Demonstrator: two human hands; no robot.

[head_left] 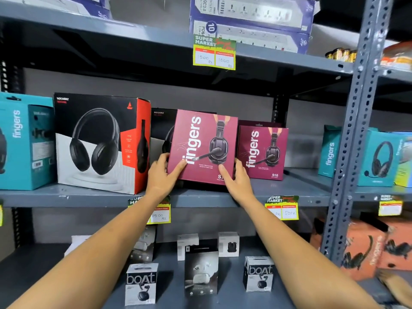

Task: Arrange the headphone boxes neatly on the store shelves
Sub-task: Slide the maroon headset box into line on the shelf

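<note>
Maroon headphone box (201,146), marked "fingers", stood tilted at the front of the middle shelf (289,188), its lower edge at the shelf board. Left hand (161,175) held its lower left corner, thumb across the front face, fingers behind the side edge. Right hand (236,177) held the lower right corner, thumb on the front face, fingers round the right edge. Both grips were closed on this box.

Second maroon box (263,151), same print and marked S10, stood upright just beside it to the right, set further back. Black and red headphone box (100,143) stood to the left, with another black box (160,130) partly hidden behind the held one. Teal box (22,141) stood at the far left; more teal boxes (376,157) stood beyond the grey upright post (354,130).

Price tags (214,52) hung from the shelf edges. Small earbud boxes (141,283) stood on the lower shelf. Power strip boxes (249,23) lay stacked on the top shelf.
</note>
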